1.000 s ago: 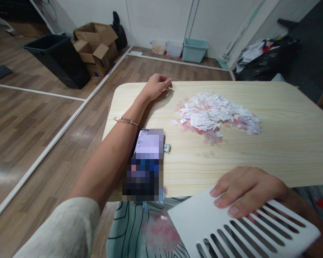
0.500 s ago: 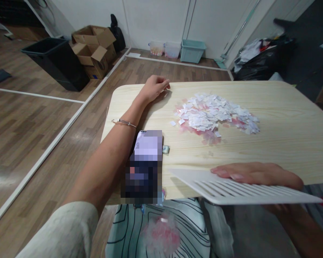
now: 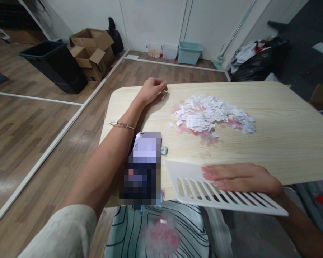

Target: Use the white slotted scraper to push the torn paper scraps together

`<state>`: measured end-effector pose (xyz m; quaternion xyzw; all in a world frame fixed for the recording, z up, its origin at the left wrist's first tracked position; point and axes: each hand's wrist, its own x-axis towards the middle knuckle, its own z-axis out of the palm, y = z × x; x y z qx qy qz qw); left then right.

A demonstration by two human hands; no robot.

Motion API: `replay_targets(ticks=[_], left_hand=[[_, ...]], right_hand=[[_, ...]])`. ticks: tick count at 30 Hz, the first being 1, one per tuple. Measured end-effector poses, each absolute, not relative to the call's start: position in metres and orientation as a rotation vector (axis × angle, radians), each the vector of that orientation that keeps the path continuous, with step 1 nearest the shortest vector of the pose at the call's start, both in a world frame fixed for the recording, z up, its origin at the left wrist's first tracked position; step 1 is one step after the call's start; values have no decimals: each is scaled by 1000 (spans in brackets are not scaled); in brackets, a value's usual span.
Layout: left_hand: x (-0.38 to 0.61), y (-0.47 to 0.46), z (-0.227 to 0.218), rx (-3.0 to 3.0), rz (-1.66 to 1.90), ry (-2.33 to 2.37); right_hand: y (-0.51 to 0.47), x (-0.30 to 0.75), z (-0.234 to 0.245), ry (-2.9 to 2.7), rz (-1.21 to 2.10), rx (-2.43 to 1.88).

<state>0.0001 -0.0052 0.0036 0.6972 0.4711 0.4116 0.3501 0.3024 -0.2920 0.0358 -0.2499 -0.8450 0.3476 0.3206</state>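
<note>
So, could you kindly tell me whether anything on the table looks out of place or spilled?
The white paper scraps do: they lie in an uneven heap on the table, with pink translucent bits showing at its edges and a lone scrap apart at its left. It looks spilled, though it may be deliberate.

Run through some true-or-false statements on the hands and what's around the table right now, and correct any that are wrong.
1. The right hand holds a white slotted panel. True.
2. Pink shows among the white paper scraps on the table. True.
3. The left hand is touching the white paper scraps. False: it is apart from them, to their left, at the table's far edge.
4. A device with a lit screen lies beside the left forearm. True.
5. The bracelet is on the right arm. False: it is on the left forearm.
6. The black bin stands on the table. False: it stands on the floor.
</note>
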Motion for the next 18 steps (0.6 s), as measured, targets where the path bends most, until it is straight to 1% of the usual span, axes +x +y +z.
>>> replay_targets(ticks=[4, 7, 14, 18], left_hand=[[0, -6, 6, 1810, 1054, 1230], [0, -6, 7, 1793, 1034, 1230], [1, -9, 9, 1788, 1064, 1210], [1, -7, 8, 1804, 1052, 1227]], right_hand=[[-295, 301, 34, -2132, 938, -682], [-292, 302, 40, -2199, 1023, -604], [-285, 306, 47, -2157, 1133, -604], [-294, 299, 41, -2091, 1082, -684]])
